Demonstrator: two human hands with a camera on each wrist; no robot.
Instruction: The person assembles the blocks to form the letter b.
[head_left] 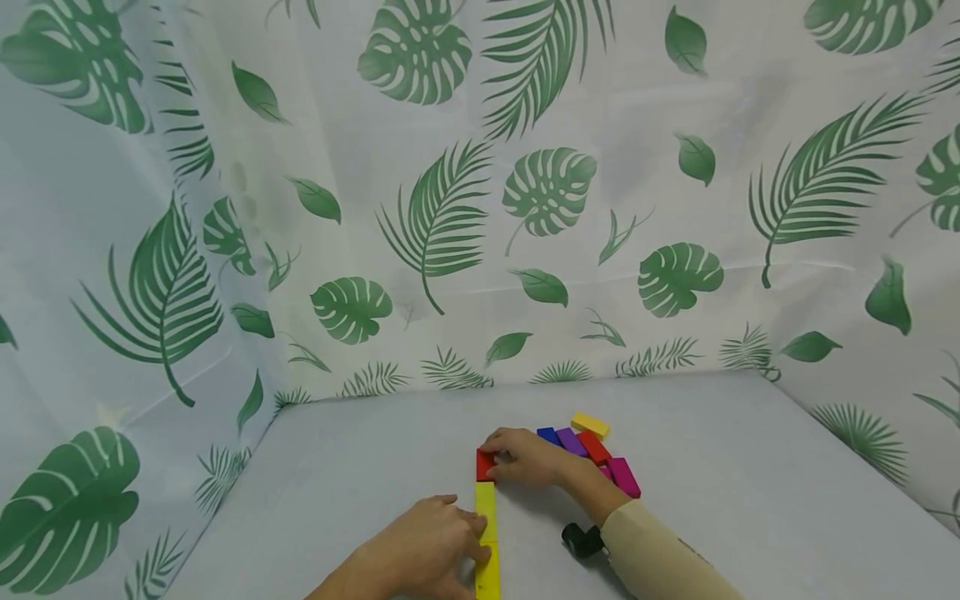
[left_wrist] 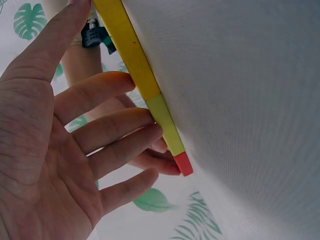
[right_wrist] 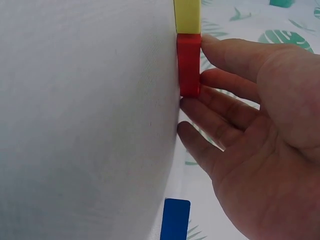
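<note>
Aligning seems the step in hand, with the right hand pinching the red block at lower centre, the left hand spread against the yellow blocks below, and a gentle release probably called for next

Your right hand pinches a red block at the far end of a straight row; two yellow blocks, end to end, run from it toward you. Your left hand touches them from the left. Right of the row, partly behind your right arm: blue block, purple block, another red block, magenta block, with one more yellow block just beyond.
</note>
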